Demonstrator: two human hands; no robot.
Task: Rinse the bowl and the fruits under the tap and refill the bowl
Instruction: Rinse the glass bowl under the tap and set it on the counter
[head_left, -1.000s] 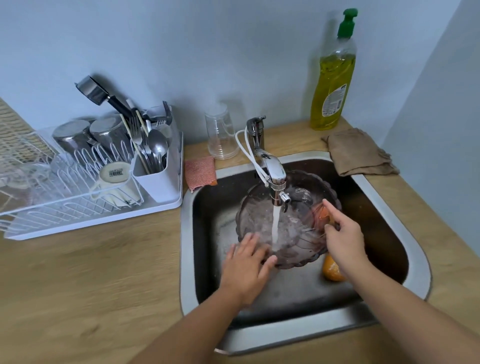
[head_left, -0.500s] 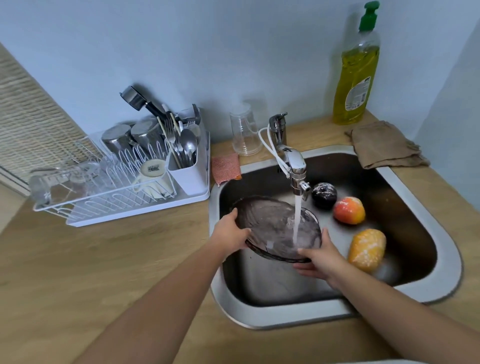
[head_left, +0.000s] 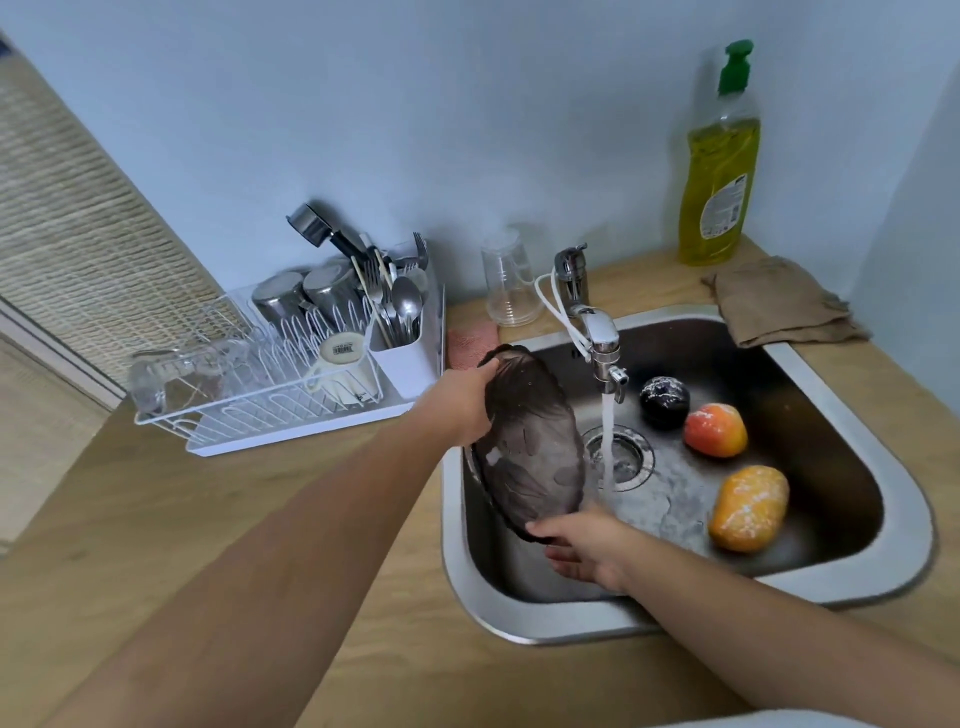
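From the head camera, the smoky glass bowl (head_left: 530, 441) is tipped steeply on edge over the left part of the steel sink (head_left: 904, 525), its hollow facing right toward the running water. The left hand (head_left: 462, 402) grips the bowl's upper rim, thumb over the edge and fingers (head_left: 480, 415) curled behind the glass. The right hand (head_left: 587, 545) holds the lower rim, its fingers (head_left: 566, 564) spread narrowly underneath and the thumb lying along the edge. So both hands are closed on the bowl, one at each end of it.

Just right of the left hand's fingers, past the bowl, the tap (head_left: 597, 338) pours a white stream (head_left: 607, 441) that falls beside the bowl's open face, toward the drain (head_left: 628, 457), landing just above the right hand.

Well right of both hands, three fruits lie wet on the sink floor: a dark plum (head_left: 665, 401) nearest the tap, a red-orange apple (head_left: 716, 430) touching or almost touching it, and an orange-yellow fruit (head_left: 749, 506) lower down, apart from the apple and level with the right hand's fingers.

Behind the left hand sit a pink sponge cloth (head_left: 470, 340), a clear upturned tumbler (head_left: 509, 286) and a white dish rack (head_left: 280, 374) holding cutlery, steel cups and a mug. Far right of the fingers, a brown cloth (head_left: 779, 301) lies on the wooden counter (head_left: 260, 519) by a bottle of yellow dish soap (head_left: 719, 171).
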